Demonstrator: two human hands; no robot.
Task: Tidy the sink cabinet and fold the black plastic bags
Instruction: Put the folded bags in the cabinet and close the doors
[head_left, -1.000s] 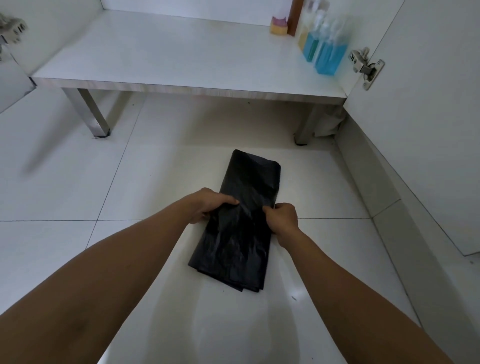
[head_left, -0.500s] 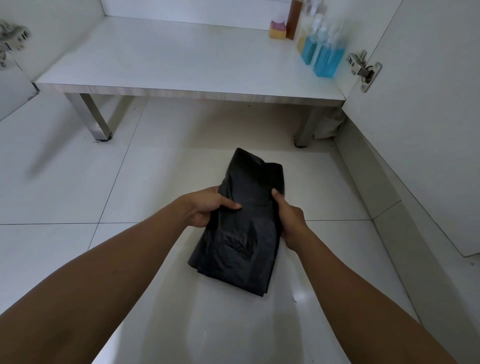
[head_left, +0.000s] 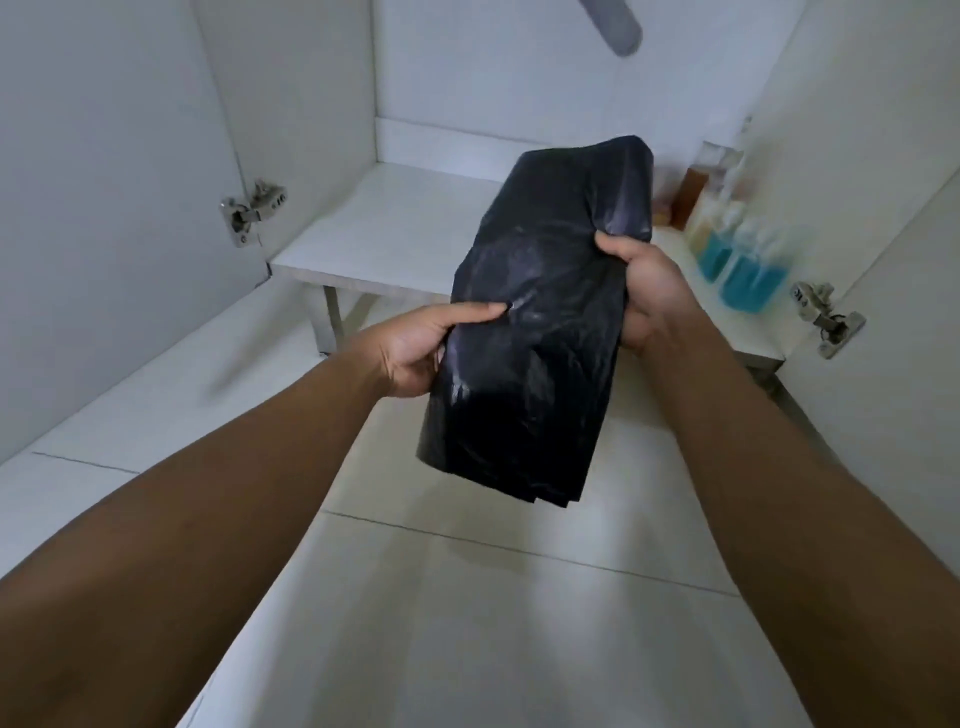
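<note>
A folded stack of black plastic bags (head_left: 540, 332) is held in the air in front of the open sink cabinet. My left hand (head_left: 415, 348) grips its left edge, thumb lying across the top face. My right hand (head_left: 647, 291) grips the right edge, thumb on top and fingers underneath. The stack's far end reaches over the cabinet's white floor shelf (head_left: 395, 228); its near end hangs above the tiled floor.
Bottles with blue liquid (head_left: 743, 270) and an amber bottle (head_left: 693, 192) stand at the shelf's right side. Open cabinet doors flank the opening, with hinges at the left (head_left: 252, 213) and the right (head_left: 826, 317). A grey drain pipe (head_left: 615, 26) hangs overhead.
Both hands lifted the folded bags off the floor tiles and carried them up and forward toward the cabinet shelf. The camera tilted upward.
</note>
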